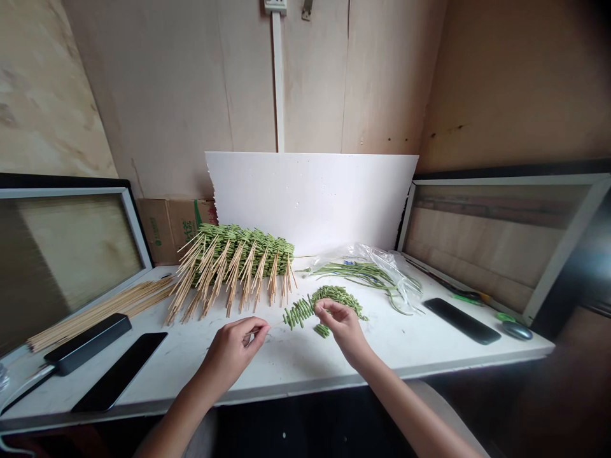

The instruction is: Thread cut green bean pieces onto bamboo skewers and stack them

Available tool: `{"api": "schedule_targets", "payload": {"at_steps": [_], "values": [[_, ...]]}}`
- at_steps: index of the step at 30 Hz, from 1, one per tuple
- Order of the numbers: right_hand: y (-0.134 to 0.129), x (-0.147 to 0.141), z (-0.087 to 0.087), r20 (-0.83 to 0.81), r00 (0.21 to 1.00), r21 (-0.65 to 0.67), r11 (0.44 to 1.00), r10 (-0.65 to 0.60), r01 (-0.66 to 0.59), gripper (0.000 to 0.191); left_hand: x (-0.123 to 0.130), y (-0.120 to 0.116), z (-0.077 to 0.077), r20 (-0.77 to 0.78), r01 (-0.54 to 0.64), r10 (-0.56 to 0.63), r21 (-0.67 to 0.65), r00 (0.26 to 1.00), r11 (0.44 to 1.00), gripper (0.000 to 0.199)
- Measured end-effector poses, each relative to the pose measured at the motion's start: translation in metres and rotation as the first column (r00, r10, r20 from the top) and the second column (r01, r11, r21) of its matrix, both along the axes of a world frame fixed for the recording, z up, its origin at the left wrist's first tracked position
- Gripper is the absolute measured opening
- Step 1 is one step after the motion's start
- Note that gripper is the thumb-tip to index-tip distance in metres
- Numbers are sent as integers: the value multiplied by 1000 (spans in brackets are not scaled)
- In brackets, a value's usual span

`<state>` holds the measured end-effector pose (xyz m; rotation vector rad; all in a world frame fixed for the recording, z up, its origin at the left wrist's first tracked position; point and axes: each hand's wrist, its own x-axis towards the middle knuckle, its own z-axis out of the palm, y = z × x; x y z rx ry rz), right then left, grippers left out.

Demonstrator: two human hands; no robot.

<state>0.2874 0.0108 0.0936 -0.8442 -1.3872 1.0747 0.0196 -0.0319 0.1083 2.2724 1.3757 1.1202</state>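
My left hand [238, 343] pinches the bare end of a thin wooden skewer [277, 324]. Along that skewer sits a row of short green bean pieces [298, 313], threaded crosswise. At the row's right end, my right hand [340, 326] has its thumb and fingers closed; whether a piece is between them is too small to tell. Right behind my right hand lies a loose pile of cut green pieces [341, 298], with a few more [322, 330] just left of the hand. A large stack of filled skewers [238, 254] stands at the back left, bare ends pointing forward.
Bare skewers [100, 308], a black box [90, 343] and a phone [121, 372] lie left. To the right are long green stalks [358, 272] with a plastic bag [398, 277], another phone [461, 321] and a mouse [517, 330]. A white board [310, 197] stands behind.
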Motion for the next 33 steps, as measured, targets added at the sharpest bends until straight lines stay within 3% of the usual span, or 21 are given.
{"api": "schedule_targets", "payload": {"at_steps": [7, 14, 21, 29, 33], "values": [[-2, 0, 5, 0, 1000, -25, 1000, -18, 18, 37, 1, 0, 1, 30, -4, 4, -18, 1000, 1000, 27], [4, 12, 10, -51, 999, 47, 999, -16, 18, 38, 1, 0, 3, 85, 5, -3, -15, 996, 1000, 27], [1, 7, 10, 77, 997, -35, 999, 29, -27, 36, 1, 4, -4, 103, 14, -10, -36, 995, 999, 26], [8, 9, 4, 117, 990, 51, 996, -75, 70, 37, -3, 6, 1, 89, 20, -11, -91, 996, 996, 30], [14, 16, 3, 108, 989, 45, 994, -102, 97, 40, -17, 10, 3, 48, -1, 11, -193, 999, 981, 30]]}}
